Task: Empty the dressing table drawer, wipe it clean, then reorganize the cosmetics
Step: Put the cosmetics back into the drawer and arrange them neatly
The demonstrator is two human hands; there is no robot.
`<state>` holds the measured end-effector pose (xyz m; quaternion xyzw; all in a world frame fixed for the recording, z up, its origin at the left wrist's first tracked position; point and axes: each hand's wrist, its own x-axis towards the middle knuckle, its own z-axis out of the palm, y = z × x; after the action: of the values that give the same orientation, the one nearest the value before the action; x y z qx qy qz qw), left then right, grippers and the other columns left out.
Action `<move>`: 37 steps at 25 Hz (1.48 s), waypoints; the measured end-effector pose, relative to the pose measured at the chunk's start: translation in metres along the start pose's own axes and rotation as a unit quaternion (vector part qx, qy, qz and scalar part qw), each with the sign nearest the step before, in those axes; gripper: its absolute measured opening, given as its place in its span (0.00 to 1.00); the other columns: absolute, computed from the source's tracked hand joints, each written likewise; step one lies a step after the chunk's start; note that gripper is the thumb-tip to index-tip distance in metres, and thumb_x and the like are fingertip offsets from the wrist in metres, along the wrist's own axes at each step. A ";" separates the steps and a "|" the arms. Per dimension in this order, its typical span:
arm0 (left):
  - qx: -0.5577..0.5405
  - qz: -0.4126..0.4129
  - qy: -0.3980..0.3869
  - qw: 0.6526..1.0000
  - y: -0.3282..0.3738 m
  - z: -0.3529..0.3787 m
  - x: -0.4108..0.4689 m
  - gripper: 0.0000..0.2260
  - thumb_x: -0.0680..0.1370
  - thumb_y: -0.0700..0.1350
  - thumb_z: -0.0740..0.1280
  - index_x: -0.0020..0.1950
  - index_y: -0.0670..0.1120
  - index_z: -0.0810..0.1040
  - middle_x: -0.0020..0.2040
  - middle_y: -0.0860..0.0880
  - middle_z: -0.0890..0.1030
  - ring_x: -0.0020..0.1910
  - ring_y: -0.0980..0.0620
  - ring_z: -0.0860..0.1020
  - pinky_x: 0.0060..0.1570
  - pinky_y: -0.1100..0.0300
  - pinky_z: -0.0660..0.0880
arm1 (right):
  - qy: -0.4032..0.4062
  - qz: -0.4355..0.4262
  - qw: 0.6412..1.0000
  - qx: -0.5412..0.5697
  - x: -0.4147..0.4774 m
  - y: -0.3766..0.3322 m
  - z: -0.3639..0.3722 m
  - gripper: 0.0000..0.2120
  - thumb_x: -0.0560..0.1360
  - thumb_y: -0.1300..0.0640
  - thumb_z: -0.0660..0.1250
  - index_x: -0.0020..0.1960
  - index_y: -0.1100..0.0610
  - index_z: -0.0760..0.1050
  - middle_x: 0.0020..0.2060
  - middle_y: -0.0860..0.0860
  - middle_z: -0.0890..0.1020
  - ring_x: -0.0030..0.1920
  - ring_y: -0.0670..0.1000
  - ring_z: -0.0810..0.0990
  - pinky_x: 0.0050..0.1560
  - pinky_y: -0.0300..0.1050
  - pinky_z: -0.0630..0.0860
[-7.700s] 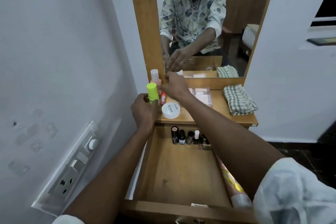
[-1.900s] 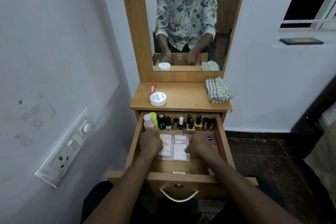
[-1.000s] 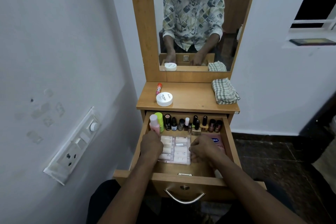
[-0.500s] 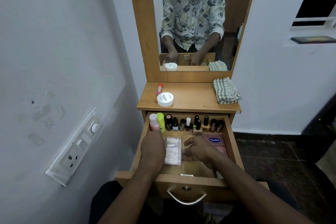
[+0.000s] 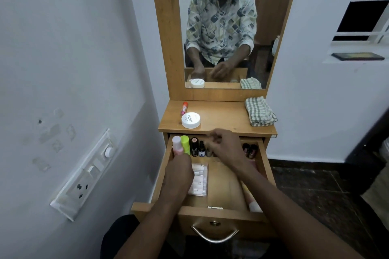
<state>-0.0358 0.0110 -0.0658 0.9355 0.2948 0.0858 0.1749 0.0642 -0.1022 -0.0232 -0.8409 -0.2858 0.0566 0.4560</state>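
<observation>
The dressing table drawer (image 5: 219, 214) stands pulled out. Along its back wall runs a row of upright bottles: a pink bottle (image 5: 176, 147), a lime-green bottle (image 5: 185, 147) and dark nail polish bottles (image 5: 197, 149). A clear plastic box (image 5: 200, 178) of small items lies on the drawer floor at the left. My left hand (image 5: 179, 173) lies palm down over the box's left part, with its fingers hidden. My right hand (image 5: 226, 146) hovers above the back row with loosely curled fingers, and I see nothing in it. My right forearm hides most of a pink tube (image 5: 253, 204) at the drawer's right side.
On the table top (image 5: 223, 115) stand a white round jar (image 5: 191, 120), a red lip balm tube (image 5: 183, 108) behind it and a folded checked cloth (image 5: 260, 111) at the right. A mirror (image 5: 225, 27) rises behind. A switch and socket panel (image 5: 84, 174) juts from the left wall.
The clear box has been slid to the drawer's left side. My right hand has lifted off the drawer floor and moved back over the bottle row. My left hand stays on the box.
</observation>
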 end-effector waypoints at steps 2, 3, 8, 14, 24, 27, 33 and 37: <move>-0.039 0.024 0.065 0.997 0.010 -0.009 0.005 0.08 0.78 0.43 0.63 0.42 0.43 0.79 0.41 0.47 0.81 0.41 0.47 0.81 0.38 0.55 0.77 | 0.020 -0.024 0.999 -0.027 0.030 -0.012 0.000 0.23 0.71 0.55 0.75 0.64 0.58 0.77 0.53 0.52 0.82 0.49 0.47 0.79 0.51 0.44 0.78; -0.089 0.012 0.105 0.990 0.017 -0.020 0.011 0.08 0.76 0.44 0.65 0.40 0.44 0.80 0.38 0.49 0.81 0.38 0.49 0.80 0.36 0.56 0.76 | 0.004 -0.023 0.999 -0.047 0.044 -0.016 0.003 0.28 0.70 0.53 0.76 0.67 0.59 0.74 0.57 0.53 0.80 0.53 0.49 0.78 0.54 0.45 0.77; -0.237 -0.082 0.241 0.938 0.027 -0.074 0.092 0.08 0.75 0.39 0.66 0.45 0.41 0.85 0.43 0.45 0.85 0.44 0.46 0.82 0.41 0.61 0.73 | -0.066 -0.007 0.984 -0.167 0.088 -0.018 0.028 0.41 0.66 0.39 0.76 0.69 0.60 0.66 0.63 0.58 0.71 0.64 0.59 0.69 0.57 0.51 0.71; -0.187 -0.110 0.151 0.964 0.017 -0.065 0.174 0.08 0.75 0.39 0.68 0.50 0.36 0.83 0.49 0.39 0.84 0.49 0.42 0.81 0.40 0.59 0.71 | -0.032 -0.026 0.975 -0.220 0.093 -0.012 0.040 0.38 0.68 0.35 0.72 0.65 0.60 0.68 0.60 0.58 0.70 0.61 0.59 0.70 0.55 0.53 0.73; -0.086 -0.050 0.125 0.987 0.025 -0.038 0.192 0.13 0.73 0.46 0.74 0.49 0.38 0.79 0.48 0.40 0.82 0.47 0.41 0.80 0.38 0.56 0.68 | -0.052 -0.031 0.976 -0.211 0.103 -0.002 0.026 0.32 0.68 0.40 0.73 0.62 0.61 0.71 0.56 0.56 0.71 0.53 0.57 0.75 0.45 0.48 0.72; -0.108 -0.068 0.148 0.981 0.030 -0.040 0.184 0.12 0.78 0.47 0.69 0.52 0.38 0.79 0.50 0.40 0.81 0.49 0.40 0.80 0.39 0.55 0.69 | -0.083 -0.024 0.984 -0.154 0.088 -0.002 0.000 0.31 0.65 0.41 0.75 0.59 0.59 0.75 0.53 0.54 0.76 0.47 0.52 0.77 0.38 0.43 0.73; -0.383 -0.043 0.097 0.917 0.052 -0.065 0.108 0.07 0.75 0.43 0.72 0.52 0.43 0.82 0.43 0.50 0.82 0.43 0.48 0.83 0.43 0.55 0.81 | -0.164 -0.014 0.977 -0.133 0.001 0.016 -0.029 0.21 0.65 0.43 0.75 0.51 0.54 0.78 0.45 0.49 0.80 0.43 0.51 0.80 0.38 0.48 0.77; -0.458 -0.022 -0.114 0.881 0.033 -0.049 0.049 0.11 0.72 0.33 0.73 0.53 0.39 0.79 0.49 0.42 0.83 0.46 0.45 0.85 0.46 0.52 0.83 | -0.163 0.067 0.962 -0.208 -0.023 0.055 -0.019 0.29 0.67 0.43 0.75 0.62 0.55 0.75 0.55 0.53 0.78 0.50 0.51 0.75 0.42 0.45 0.74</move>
<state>0.0081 0.0282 -0.0055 0.7475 0.2215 0.1001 0.6182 0.0755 -0.1513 -0.0598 -0.9136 -0.3053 0.1629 0.2137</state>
